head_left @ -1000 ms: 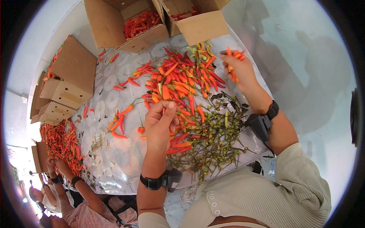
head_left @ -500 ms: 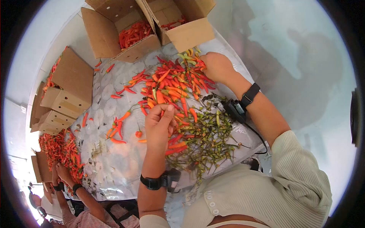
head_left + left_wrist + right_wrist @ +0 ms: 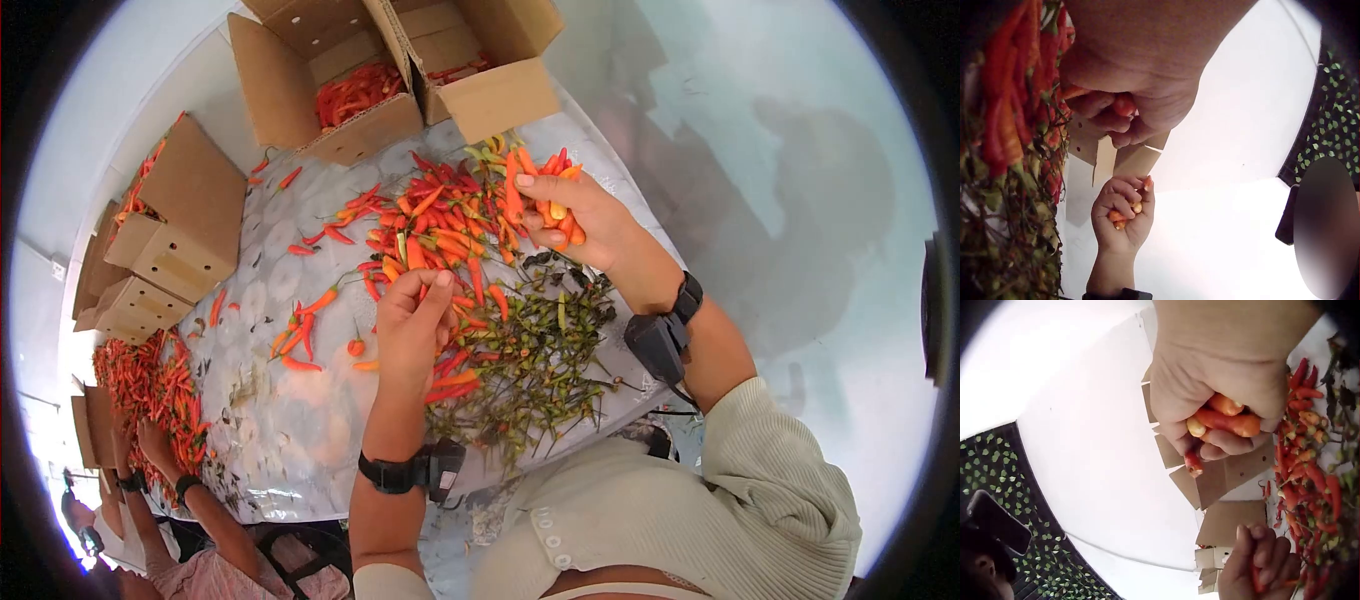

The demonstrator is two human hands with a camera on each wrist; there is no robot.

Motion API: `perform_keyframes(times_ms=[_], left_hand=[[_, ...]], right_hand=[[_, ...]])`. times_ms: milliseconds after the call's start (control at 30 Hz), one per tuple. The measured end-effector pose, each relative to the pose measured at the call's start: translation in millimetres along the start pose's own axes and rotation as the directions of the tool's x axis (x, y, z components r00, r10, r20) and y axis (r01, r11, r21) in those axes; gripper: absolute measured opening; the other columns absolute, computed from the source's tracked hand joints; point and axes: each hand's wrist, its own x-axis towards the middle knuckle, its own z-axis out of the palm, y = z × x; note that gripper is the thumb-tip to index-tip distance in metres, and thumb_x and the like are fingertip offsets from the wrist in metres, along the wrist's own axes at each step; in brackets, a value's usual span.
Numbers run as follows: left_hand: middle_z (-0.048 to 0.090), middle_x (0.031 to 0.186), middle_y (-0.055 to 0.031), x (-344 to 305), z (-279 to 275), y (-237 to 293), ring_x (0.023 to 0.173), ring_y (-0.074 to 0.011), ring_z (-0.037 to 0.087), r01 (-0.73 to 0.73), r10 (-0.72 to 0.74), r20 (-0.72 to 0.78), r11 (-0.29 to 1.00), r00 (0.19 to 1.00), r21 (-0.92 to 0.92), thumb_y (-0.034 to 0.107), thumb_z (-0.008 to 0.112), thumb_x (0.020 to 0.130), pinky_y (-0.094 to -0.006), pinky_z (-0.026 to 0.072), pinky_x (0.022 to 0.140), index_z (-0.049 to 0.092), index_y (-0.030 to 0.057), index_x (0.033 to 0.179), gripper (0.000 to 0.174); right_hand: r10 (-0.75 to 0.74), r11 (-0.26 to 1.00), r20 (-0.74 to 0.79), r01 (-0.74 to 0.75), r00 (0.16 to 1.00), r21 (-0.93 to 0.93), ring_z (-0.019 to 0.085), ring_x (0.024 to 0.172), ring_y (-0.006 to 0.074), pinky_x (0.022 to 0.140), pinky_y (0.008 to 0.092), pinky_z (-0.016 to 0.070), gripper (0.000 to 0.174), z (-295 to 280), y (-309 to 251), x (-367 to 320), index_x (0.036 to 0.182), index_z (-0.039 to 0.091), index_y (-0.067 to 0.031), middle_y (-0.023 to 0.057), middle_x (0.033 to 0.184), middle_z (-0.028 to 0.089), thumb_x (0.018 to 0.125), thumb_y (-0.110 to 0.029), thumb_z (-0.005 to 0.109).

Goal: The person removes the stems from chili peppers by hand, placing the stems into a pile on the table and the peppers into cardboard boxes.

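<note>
My right hand (image 3: 592, 222) grips several orange and red chili peppers (image 3: 1229, 420) over the right side of the table. One orange chili (image 3: 514, 188) stands upright at its thumb. Between the curled fingers of my left hand (image 3: 408, 335) is a red chili (image 3: 1124, 104), its tip showing in the left wrist view. Ahead of the left hand spreads a pile of red and orange chilies (image 3: 430, 215). A heap of green stems (image 3: 540, 370) lies just right of the left hand.
Two open cardboard boxes (image 3: 365, 138) with red chilies stand at the back. More boxes (image 3: 190, 210) line the left side, near another large chili heap (image 3: 150, 400). Another person's arms (image 3: 215, 515) reach in at the lower left. A wall (image 3: 760, 200) stands to the right.
My right hand reached down to the pile's far right edge, then drew back toward me, with chilies now showing in its grip. My left hand has stayed nearly in place.
</note>
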Motion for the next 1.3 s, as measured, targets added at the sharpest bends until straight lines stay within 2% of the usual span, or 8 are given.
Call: perform_keyframes(times_ms=[300, 433, 533, 667, 833, 967, 1133, 1300], left_hand=[[0.055, 0.062, 0.0012, 3, 0, -6, 0.045, -0.0027, 0.043, -0.021, 0.021, -0.055, 1.000, 0.998, -0.011, 0.018, 0.061, 0.088, -0.0172, 0.0307, 0.039, 0.060, 0.0044, 0.089, 0.014], [0.059, 0.071, -0.0027, 4, -3, -7, 0.049, -0.0033, 0.046, -0.028, 0.021, -0.089, 0.997, 0.996, -0.077, 0.014, 0.061, 0.087, -0.0170, 0.0335, 0.039, 0.060, 0.0045, 0.089, 0.009], [0.055, 0.068, -0.0022, 9, -13, -15, 0.046, -0.0042, 0.042, -0.039, 0.035, -0.062, 0.998, 0.997, -0.059, 0.012, 0.057, 0.088, -0.0171, 0.0305, 0.037, 0.059, 0.0039, 0.089, 0.009], [0.050, 0.061, -0.0003, 7, -6, -11, 0.042, -0.0042, 0.037, -0.014, 0.010, -0.073, 0.999, 0.997, -0.049, 0.015, 0.053, 0.092, -0.0177, 0.0262, 0.035, 0.057, 0.0037, 0.087, 0.013], [0.049, 0.059, -0.0002, 6, -4, -9, 0.042, -0.0036, 0.035, -0.026, 0.027, 0.010, 0.999, 1.000, -0.041, 0.017, 0.055, 0.091, -0.0176, 0.0253, 0.035, 0.057, 0.0042, 0.083, 0.015], [0.047, 0.058, -0.0001, 6, 2, -6, 0.041, -0.0043, 0.034, 0.006, -0.010, -0.088, 0.999, 0.996, -0.038, 0.017, 0.055, 0.091, -0.0180, 0.0243, 0.035, 0.056, 0.0037, 0.083, 0.016], [0.047, 0.058, -0.0003, 5, 1, -9, 0.041, -0.0044, 0.034, -0.023, 0.022, -0.124, 1.000, 0.992, -0.006, 0.017, 0.055, 0.091, -0.0181, 0.0248, 0.035, 0.056, 0.0040, 0.083, 0.015], [0.051, 0.062, 0.0001, 5, 0, -11, 0.045, -0.0041, 0.039, -0.023, 0.021, -0.108, 1.000, 0.994, -0.017, 0.012, 0.056, 0.089, -0.0176, 0.0270, 0.037, 0.058, 0.0041, 0.087, 0.009]], right_hand=[[-0.005, 1.000, 0.057, 0.003, 0.998, 0.031, 0.048, 0.058, 0.0064, 0.039, 0.0177, 0.0326, 0.014, 2, 5, -8, 0.086, 0.055, -0.0050, 0.0050, 0.075, 0.058, 0.086, -0.018, 0.060], [-0.224, 0.969, -0.203, 0.196, 0.953, -0.147, 0.047, 0.058, 0.0068, 0.038, 0.0176, 0.0315, 0.017, -14, -25, -37, 0.086, 0.053, -0.0044, 0.0048, 0.071, 0.054, 0.087, -0.020, 0.060], [-0.431, 0.884, -0.456, 0.263, 0.779, -0.386, 0.046, 0.059, 0.0057, 0.040, 0.0174, 0.0315, 0.018, -61, -68, -82, 0.082, 0.054, -0.0057, 0.0030, 0.073, 0.054, 0.087, -0.022, 0.060], [-0.508, 0.781, -0.568, 0.068, 0.648, -0.621, 0.044, 0.055, 0.0049, 0.041, 0.0182, 0.0303, 0.021, -139, -98, -179, 0.078, 0.057, -0.0052, 0.0014, 0.069, 0.054, 0.085, -0.025, 0.061], [-0.313, 0.656, -0.861, -0.565, 0.400, -0.501, 0.041, 0.047, 0.0053, 0.041, 0.0191, 0.0306, 0.024, -201, -51, -262, 0.073, 0.058, -0.0065, -0.0007, 0.061, 0.050, 0.081, -0.028, 0.064], [-0.280, 0.671, -0.926, -0.639, 0.252, -0.377, 0.043, 0.050, 0.0056, 0.040, 0.0200, 0.0303, 0.023, -216, -16, -277, 0.075, 0.059, -0.0074, -0.0017, 0.060, 0.049, 0.080, -0.028, 0.065], [-0.160, 0.962, -0.901, -0.139, 0.403, -0.233, 0.045, 0.054, 0.0044, 0.037, 0.0166, 0.0300, 0.022, -214, -29, -264, 0.084, 0.057, -0.0076, -0.0014, 0.067, 0.050, 0.082, -0.028, 0.065], [-0.188, 0.982, -0.751, 0.119, 0.633, -0.146, 0.043, 0.053, 0.0032, 0.036, 0.0143, 0.0298, 0.022, -130, -78, -193, 0.084, 0.054, -0.0098, -0.0017, 0.069, 0.049, 0.084, -0.029, 0.065]])
